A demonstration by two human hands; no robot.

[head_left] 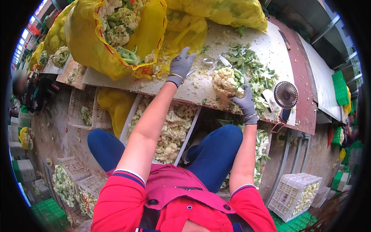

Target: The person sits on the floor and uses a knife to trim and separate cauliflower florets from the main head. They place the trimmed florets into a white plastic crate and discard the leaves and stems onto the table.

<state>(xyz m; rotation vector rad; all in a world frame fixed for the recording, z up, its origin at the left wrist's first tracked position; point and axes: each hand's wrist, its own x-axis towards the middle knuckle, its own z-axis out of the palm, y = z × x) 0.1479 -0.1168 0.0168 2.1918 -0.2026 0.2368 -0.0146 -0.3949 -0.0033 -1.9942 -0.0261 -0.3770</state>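
Note:
My right hand [245, 100], in a grey glove, grips a cauliflower head [224, 80] from its right side, above the white tabletop [191, 91]. Green stalks show on the head next to my fingers. My left hand [182, 66], gloved too, reaches over the table beside an open yellow mesh sack [87, 43] of cauliflower. A thin metal blade [191, 72] sticks out by its palm; whether the hand holds it is hidden. Just behind the head lie a knife blade [225, 61] and a small round clear dish [209, 61].
Trimmed leaves [262, 74] are heaped right of the head, near a small fan [286, 94]. A wooden-handled knife [284, 40] lies farther back. Below the table edge, a crate of florets [171, 127] stands between my knees. Another yellow sack [226, 13] lies behind.

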